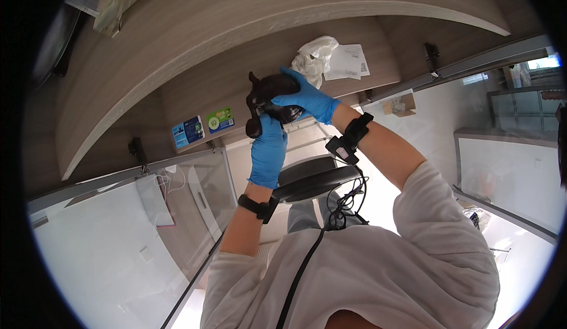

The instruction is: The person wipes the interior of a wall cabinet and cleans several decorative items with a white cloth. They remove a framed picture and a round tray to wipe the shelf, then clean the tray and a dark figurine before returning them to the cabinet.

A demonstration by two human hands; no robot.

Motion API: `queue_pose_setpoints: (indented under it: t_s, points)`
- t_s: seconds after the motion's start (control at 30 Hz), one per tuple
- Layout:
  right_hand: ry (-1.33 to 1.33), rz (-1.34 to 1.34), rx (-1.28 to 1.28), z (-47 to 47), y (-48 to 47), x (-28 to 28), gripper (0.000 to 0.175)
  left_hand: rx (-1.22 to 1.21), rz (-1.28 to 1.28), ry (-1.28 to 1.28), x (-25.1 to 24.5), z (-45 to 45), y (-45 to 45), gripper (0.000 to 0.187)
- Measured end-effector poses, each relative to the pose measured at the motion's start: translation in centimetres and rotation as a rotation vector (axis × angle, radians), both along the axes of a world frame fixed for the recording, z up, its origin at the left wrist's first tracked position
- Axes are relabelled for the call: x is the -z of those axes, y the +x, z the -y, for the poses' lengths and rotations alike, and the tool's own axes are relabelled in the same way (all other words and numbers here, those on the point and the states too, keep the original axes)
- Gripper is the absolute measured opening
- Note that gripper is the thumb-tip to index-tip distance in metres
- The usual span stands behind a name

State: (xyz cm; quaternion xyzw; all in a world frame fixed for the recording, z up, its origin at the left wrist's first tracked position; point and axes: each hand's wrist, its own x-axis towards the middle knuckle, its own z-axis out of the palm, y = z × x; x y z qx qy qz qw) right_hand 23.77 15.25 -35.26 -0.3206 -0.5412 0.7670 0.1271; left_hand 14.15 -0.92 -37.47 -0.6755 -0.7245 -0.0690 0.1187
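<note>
Both my hands wear blue gloves and grip a dark brown, glossy figurine (272,90) in front of a wooden cabinet shelf (212,85). My left hand (272,145) holds its lower left part, near a rounded knob. Across its right side lies my right hand (305,96), with fingers over the upper edge and thumb across the front. A thin curved piece sticks up at the figurine's upper left. Its exact shape is partly hidden by my fingers. Just behind my right hand, a crumpled white cloth or bag (315,56) rests on the shelf.
Printed papers (345,62) lie right of the crumpled white item. Blue (188,132) and green (220,120) cards sit near the shelf's front left. Glass doors stand open at left (208,196) and right (500,94). Below are a black seat (310,178) and a hanging cable (345,205).
</note>
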Motion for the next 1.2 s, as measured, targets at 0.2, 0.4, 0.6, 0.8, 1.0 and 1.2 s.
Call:
queue_pose_setpoints:
  t_s: [0.2, 0.4, 0.6, 0.8, 1.0, 1.2]
  points:
    - [-0.087, -0.105, 0.120, 0.7, -0.1, 0.7, 0.095, 0.030, 0.030, -0.006, -3.1, -0.2, -0.3, 0.035]
    - [-0.331, -0.150, 0.235, 1.1, -0.5, 0.9, 0.095, -0.065, 0.394, -0.202, -6.0, -1.2, -1.8, 0.060]
    - [-0.462, -0.128, 0.243, 1.1, -0.8, 0.2, 0.105, 0.219, 0.252, -0.031, -6.9, -1.7, -3.5, 0.063]
    - [-0.528, -0.136, 0.269, 1.0, -0.5, 0.1, 0.101, -0.190, 0.827, 0.393, -7.6, -1.7, -7.3, 0.045]
    - [-0.124, -0.082, 0.118, 0.5, -1.4, 0.9, 0.109, -0.535, 1.937, -0.257, -6.0, -3.3, -9.4, 0.028]
    - [0.486, -0.039, -0.083, 0.7, -1.2, 1.3, 0.123, -0.559, 1.862, -0.342, -1.5, -2.0, -8.2, 0.039]
